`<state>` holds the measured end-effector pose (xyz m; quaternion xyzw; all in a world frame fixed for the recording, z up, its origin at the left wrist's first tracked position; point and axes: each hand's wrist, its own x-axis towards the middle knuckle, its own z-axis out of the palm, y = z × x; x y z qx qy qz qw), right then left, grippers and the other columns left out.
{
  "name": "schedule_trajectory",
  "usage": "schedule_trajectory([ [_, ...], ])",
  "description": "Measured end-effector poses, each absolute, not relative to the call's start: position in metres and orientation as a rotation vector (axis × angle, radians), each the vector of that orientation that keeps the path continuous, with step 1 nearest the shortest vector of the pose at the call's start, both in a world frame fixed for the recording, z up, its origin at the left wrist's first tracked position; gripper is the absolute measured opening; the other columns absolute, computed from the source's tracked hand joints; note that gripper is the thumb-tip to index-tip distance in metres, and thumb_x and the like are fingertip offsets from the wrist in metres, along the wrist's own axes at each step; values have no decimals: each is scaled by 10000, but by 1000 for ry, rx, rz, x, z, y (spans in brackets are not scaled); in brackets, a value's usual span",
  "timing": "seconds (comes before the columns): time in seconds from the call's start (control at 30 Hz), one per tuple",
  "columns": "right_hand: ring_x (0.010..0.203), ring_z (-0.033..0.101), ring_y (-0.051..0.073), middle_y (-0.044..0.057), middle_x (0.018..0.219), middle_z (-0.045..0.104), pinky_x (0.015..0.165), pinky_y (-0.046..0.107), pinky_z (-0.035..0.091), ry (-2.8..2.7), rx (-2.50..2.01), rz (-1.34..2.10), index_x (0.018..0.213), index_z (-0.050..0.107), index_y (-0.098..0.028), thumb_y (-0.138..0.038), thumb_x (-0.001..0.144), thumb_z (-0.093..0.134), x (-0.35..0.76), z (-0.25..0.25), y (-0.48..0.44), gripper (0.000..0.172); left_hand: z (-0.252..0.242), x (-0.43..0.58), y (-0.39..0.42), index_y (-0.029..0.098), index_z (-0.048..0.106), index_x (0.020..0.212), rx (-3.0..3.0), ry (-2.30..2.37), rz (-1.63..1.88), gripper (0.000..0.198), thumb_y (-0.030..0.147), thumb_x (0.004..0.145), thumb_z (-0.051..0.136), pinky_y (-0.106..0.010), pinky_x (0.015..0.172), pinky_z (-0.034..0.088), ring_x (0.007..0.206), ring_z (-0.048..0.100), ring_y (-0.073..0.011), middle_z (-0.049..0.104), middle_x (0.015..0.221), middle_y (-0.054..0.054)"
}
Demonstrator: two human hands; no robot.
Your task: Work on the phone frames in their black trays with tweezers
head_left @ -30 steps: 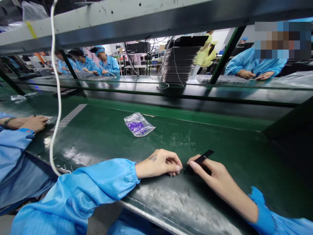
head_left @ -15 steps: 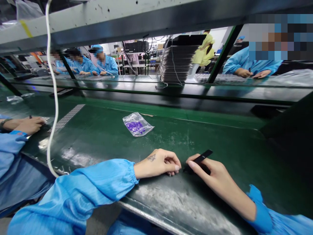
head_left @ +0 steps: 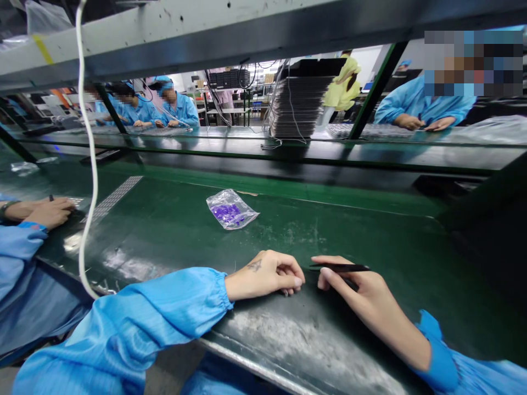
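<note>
My left hand (head_left: 269,274) rests on the green bench top (head_left: 173,230), its fingers loosely curled toward the thumb. I see nothing held in it. To its right, my right hand (head_left: 358,285) grips black tweezers (head_left: 343,267) between thumb and fingers. The tweezers lie nearly level, their tips pointing left toward my left hand without touching it. Behind my left hand is a clear plastic bag (head_left: 233,209) with small purple pieces inside, apart from both hands.
A white cable (head_left: 91,164) hangs down at the left. Beyond it, a co-worker's hands (head_left: 51,211) are near a perforated strip (head_left: 117,197). A shelf beam (head_left: 206,33) crosses overhead. Across the line stand a stack of trays (head_left: 302,101) and several people in blue.
The tweezers in my right hand have turned from a raised slant to nearly level, with the fingers shifting around them. My left hand and the bag have stayed still.
</note>
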<state>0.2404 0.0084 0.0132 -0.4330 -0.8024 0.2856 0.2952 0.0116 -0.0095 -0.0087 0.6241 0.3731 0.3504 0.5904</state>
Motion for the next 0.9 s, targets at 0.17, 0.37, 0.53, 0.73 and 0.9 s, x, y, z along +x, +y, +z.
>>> schedule_trajectory([
  [0.17, 809, 680, 222, 51, 874, 701, 766, 337, 542, -2041, -1138, 896, 1081, 683, -223, -647, 934, 567, 240, 12, 7, 463, -6, 12, -10, 136, 669, 865, 1446, 876, 809, 170, 301, 830, 682, -244, 677, 528, 652, 626, -111, 665, 726, -21],
  [0.37, 812, 670, 205, 32, 861, 702, 758, 319, 519, -2046, -1137, 912, 1033, 674, -233, -626, 944, 565, 240, 15, 4, 418, -4, 12, -11, 137, 667, 864, 1433, 878, 810, 175, 308, 828, 681, -252, 682, 531, 653, 623, -112, 667, 735, -22],
  [0.53, 842, 673, 209, 37, 891, 708, 781, 323, 522, -2037, -1131, 959, 1102, 687, -239, -629, 950, 558, 239, 15, 5, 438, -6, 13, -10, 139, 670, 867, 1437, 884, 804, 181, 315, 830, 680, -254, 682, 528, 654, 626, -115, 667, 731, -20],
  [0.73, 836, 672, 222, 53, 891, 707, 781, 339, 533, -2039, -1143, 956, 1123, 701, -233, -657, 942, 547, 240, 14, 5, 486, -7, 13, -9, 134, 673, 870, 1416, 882, 811, 173, 300, 823, 687, -246, 674, 526, 644, 622, -108, 668, 729, -21],
  [0.9, 859, 665, 226, 45, 928, 708, 869, 367, 534, -2055, -1159, 869, 1107, 736, -255, -645, 938, 560, 240, 15, 5, 460, -6, 13, -10, 130, 668, 857, 1417, 883, 814, 159, 285, 825, 685, -245, 668, 530, 641, 626, -111, 668, 721, -25],
])
